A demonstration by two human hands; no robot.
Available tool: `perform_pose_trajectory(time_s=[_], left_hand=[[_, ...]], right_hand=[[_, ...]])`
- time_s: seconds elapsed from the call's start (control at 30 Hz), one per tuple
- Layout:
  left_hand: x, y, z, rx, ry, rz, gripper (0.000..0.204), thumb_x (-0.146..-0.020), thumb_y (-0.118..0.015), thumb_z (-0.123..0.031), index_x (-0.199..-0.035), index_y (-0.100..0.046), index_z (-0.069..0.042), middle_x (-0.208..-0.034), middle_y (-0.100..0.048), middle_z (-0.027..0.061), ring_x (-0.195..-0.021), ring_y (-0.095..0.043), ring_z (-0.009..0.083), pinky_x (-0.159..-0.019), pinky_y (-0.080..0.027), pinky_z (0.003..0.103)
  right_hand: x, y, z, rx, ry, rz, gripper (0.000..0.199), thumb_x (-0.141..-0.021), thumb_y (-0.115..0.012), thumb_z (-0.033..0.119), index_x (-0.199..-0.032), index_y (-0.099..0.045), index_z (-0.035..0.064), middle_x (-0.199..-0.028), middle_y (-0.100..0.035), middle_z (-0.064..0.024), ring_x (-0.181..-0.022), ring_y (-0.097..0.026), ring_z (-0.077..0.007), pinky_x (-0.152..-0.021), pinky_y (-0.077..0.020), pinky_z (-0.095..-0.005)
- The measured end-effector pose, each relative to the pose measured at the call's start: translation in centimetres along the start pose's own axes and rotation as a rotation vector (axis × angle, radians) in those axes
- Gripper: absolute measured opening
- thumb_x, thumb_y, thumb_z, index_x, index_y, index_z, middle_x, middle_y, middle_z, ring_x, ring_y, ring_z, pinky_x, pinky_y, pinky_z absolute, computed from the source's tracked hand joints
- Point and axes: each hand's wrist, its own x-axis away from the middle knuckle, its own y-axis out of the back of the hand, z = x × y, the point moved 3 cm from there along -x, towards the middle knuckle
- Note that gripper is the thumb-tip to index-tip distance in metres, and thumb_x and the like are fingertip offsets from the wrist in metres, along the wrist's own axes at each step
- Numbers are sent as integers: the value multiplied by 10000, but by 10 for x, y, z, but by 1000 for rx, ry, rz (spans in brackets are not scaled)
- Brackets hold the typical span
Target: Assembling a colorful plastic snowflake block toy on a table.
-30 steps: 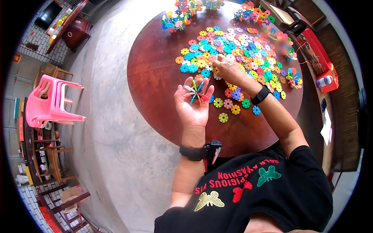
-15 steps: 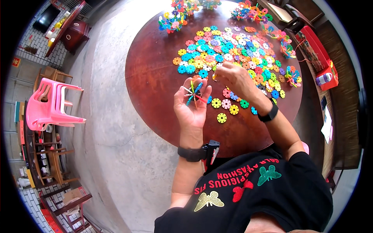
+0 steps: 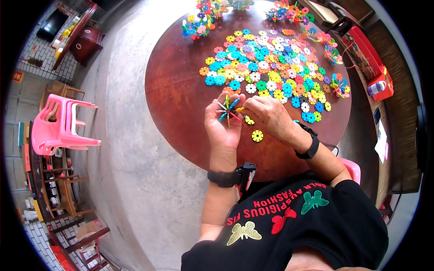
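Note:
My left hand, palm up, holds a star-shaped cluster of slotted plastic flower discs in several colours, seen edge-on with the fingers curled around it. Against its right side, my right hand pinches a yellow-orange flower disc between thumb and fingertips. Whether that disc sits in a slot of the cluster, I cannot tell. A loose yellow disc lies below the right hand, with another yellow disc partly showing beside the fingers. Many loose flower discs spread over the table beyond my hands.
The round dark-red table carries finished-looking disc clusters along its far rim, such as one multicoloured cluster and another at the right. Stacked pink plastic stools stand left on the grey floor. A red box lies at the right.
My right hand has come down and toward me from the disc pile, bringing a yellow-orange disc against the cluster. My left hand stays nearly in place.

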Motion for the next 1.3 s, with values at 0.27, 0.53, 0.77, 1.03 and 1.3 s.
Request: perform_pose_trajectory(time_s=[0.27,0.53,0.77,1.03,1.3], left_hand=[[-2,5,4,-70,24,25,332,-877,-482,-267,-1040,-593,0,-972,-646,202,-1012,-580,349,-885,-452,415],[-2,4,5,31,78,-3,306,-880,-487,-258,-1022,-586,-6,-923,-655,190,-947,-620,349,-849,-483,395],[-2,6,3,11,77,-14,298,-884,-482,-268,-1025,-588,-28,-926,-660,173,-953,-622,339,-785,-504,378],[-3,8,4,-44,85,49,336,-874,-480,-256,-1041,-578,19,-951,-648,196,-992,-595,330,-895,-439,407],[-2,6,5,-55,65,8,329,-874,-480,-244,-1028,-577,30,-942,-650,196,-981,-595,340,-932,-423,414]], right_hand=[[5,-2,3,70,-23,-6,148,-799,-643,117,-798,-509,53,-641,-529,-89,-586,-567,-254,-484,-438,-364],[12,-6,-1,-24,-64,-47,137,-785,-641,74,-804,-509,42,-659,-540,-92,-589,-574,-265,-483,-449,-362],[11,-3,3,-37,-70,-49,132,-789,-643,76,-812,-518,43,-674,-540,-88,-605,-577,-265,-505,-452,-360],[12,-3,1,26,-73,-16,138,-791,-642,83,-814,-513,43,-666,-533,-90,-609,-574,-267,-509,-451,-368],[14,-5,0,-30,-92,-10,137,-791,-639,81,-819,-510,44,-664,-529,-95,-603,-570,-274,-502,-447,-371]])
